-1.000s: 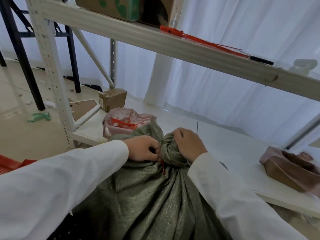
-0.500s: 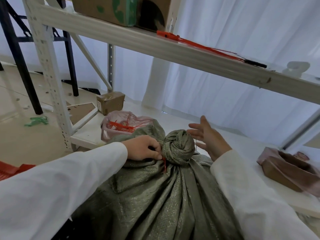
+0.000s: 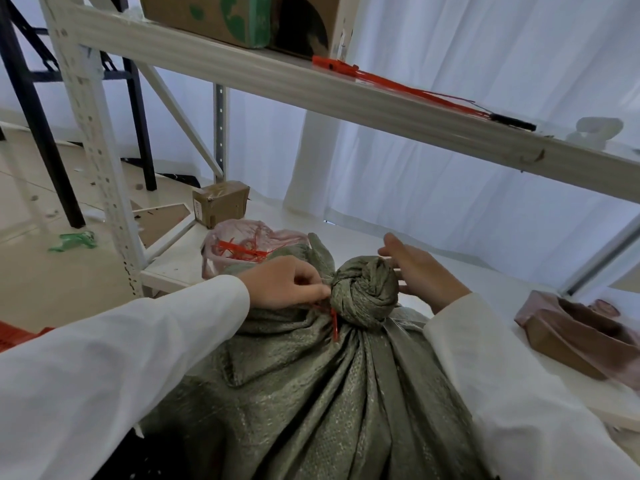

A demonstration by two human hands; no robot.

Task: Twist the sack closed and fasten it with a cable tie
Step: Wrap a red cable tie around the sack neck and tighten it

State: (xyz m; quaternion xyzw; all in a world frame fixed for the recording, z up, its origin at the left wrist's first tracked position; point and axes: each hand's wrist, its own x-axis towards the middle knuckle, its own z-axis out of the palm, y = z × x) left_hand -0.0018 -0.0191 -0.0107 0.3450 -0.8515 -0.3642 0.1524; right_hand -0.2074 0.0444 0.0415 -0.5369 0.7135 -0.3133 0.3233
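Observation:
A grey-green woven sack fills the lower middle, its top twisted into a tight knob. A red cable tie circles the neck under the knob, with its tail hanging down. My left hand pinches the tie at the knob's left side. My right hand is open with fingers spread, just to the right of the knob, close to it or brushing it.
A pink plastic bag with several red cable ties lies behind the sack on the white lower shelf. A small cardboard box stands further back. More red ties lie on the upper shelf beam. A brown box in plastic sits right.
My right hand let go of the twisted knob and opened, pulling away to the right; it now hovers close beside it. My left hand stays pinched at the tie.

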